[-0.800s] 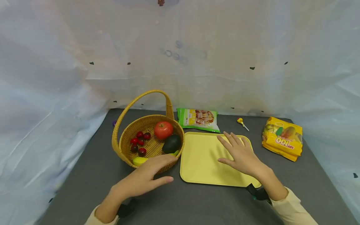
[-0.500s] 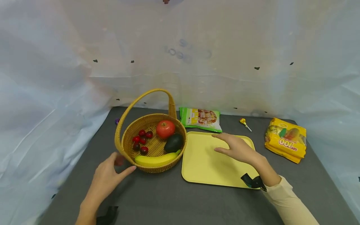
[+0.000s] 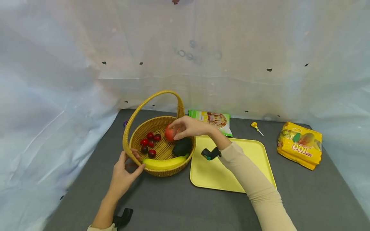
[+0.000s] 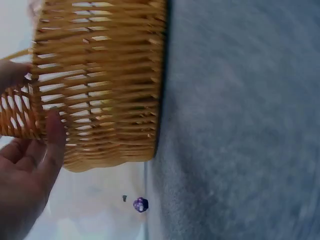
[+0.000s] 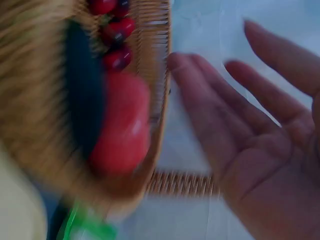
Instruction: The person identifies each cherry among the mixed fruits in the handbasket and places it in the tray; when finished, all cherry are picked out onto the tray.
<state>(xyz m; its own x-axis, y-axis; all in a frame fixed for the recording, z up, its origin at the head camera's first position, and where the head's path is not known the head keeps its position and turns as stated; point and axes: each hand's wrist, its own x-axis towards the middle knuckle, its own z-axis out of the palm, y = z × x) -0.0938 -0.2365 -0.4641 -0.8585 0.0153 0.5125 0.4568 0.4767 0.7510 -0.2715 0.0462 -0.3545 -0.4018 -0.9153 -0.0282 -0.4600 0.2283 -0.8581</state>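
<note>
Fingers of left hand point(image 3: 124, 171): bent, grasping the woven rim of a round honey-yellow wicker basket point(image 3: 162, 173) at its near-left edge, by the foot of a tall arched wicker handle point(image 3: 141, 109). Fingers of right hand point(image 3: 188, 126): released, spread and slightly bent, above the basket's right half, apart from the fruit in the right wrist view.

Below right hand: round glossy red fruit point(image 3: 169, 133), one, inside basket, toward its back right; partly hidden in the head view, blurred in the right wrist view.

Also inside basket: dark green oval fruit point(image 3: 182, 147), one, at the right, beside the red fruit; small round cherries, bright to dark red point(image 3: 151, 143), clustered at the left; curved yellow banana point(image 3: 165, 164), one, along the near wall.

Outside basket: flat rectangular pale-yellow tray point(image 3: 215, 173), just to its right, partly beneath the right arm in cream sleeve point(image 3: 260, 189); green-and-white printed packet point(image 3: 219, 120), behind and right; yellow-wrapped lollipop with white stick point(image 3: 254, 125), well apart, right; bulky yellow printed bag point(image 3: 300, 146), farther right; small purple object point(image 4: 141, 204), behind and left.

Under basket: dark grey cloth-covered desk point(image 3: 179, 208). Behind basket: whitish translucent sheeting point(image 3: 225, 48).
</note>
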